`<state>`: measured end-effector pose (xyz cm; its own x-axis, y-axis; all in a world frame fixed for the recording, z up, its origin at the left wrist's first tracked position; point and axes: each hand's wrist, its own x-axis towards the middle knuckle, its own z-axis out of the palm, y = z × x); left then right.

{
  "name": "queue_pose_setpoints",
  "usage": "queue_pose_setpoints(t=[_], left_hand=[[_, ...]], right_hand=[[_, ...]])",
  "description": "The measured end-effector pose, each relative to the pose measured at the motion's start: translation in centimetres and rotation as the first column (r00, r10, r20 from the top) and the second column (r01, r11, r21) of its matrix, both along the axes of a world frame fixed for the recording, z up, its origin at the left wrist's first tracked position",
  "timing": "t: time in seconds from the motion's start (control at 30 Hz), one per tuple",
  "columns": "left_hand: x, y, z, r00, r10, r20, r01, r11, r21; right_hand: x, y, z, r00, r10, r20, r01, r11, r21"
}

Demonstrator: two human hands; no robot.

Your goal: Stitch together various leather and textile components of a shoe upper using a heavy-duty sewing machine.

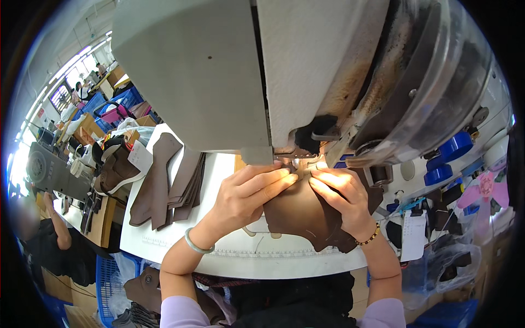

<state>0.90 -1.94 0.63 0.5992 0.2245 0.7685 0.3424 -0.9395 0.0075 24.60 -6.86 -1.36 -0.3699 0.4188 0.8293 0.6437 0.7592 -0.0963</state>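
Observation:
A large sewing machine (202, 82) fills the upper part of the view, its lit stitching area just above my fingertips. Beneath it lies a dark brown leather piece (298, 213) with a curved lower edge, draped over the white table. My left hand (246, 191) pinches the leather's upper left edge, fingers together, close to the stitching area. On the other side, my right hand (347, 199) grips the same piece, its fingertips pressed onto the leather and the thumb mostly hidden. The needle and the exact seam cannot be made out.
Stacked brown leather pieces (186, 183) lie left on the white table (262, 262). A brown shoe (117, 169) stands beyond them. Blue thread spools (456, 146) and a pink fan (485, 188) are at right. Below left is a blue basket (104, 284); a person (54, 235) sits farther left.

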Motion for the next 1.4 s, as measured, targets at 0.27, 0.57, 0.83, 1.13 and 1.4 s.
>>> queue_pose_setpoints(t=[0.27, 0.57, 0.83, 1.13, 1.4], left_hand=[[0.0, 0.5, -0.3, 1.0, -0.017, 0.021, 0.016, 1.0, 0.008], [0.0, 0.7, -0.3, 0.999, -0.018, 0.04, 0.021, 0.998, -0.053], [-0.4, 0.2, -0.5, 0.998, 0.042, 0.038, -0.033, 0.976, -0.217], [-1.2, 1.7, -1.6, 0.99, -0.103, 0.098, 0.131, 0.929, -0.345], [-0.8, 1.3, -0.8, 0.998, -0.047, 0.046, 0.053, 0.989, -0.139]], right_hand=[[-0.2, 0.1, -0.2, 1.0, -0.008, -0.016, 0.008, 1.0, 0.009], [-0.2, 0.3, -0.3, 1.0, -0.017, -0.018, 0.018, 1.0, 0.006], [0.2, -1.3, 1.3, 0.999, 0.043, 0.02, -0.04, 0.99, -0.132], [-0.4, -1.5, 1.4, 0.989, -0.036, 0.142, 0.047, 0.996, -0.075], [-0.7, -3.1, 2.1, 0.991, 0.019, 0.131, 0.011, 0.975, -0.222]])
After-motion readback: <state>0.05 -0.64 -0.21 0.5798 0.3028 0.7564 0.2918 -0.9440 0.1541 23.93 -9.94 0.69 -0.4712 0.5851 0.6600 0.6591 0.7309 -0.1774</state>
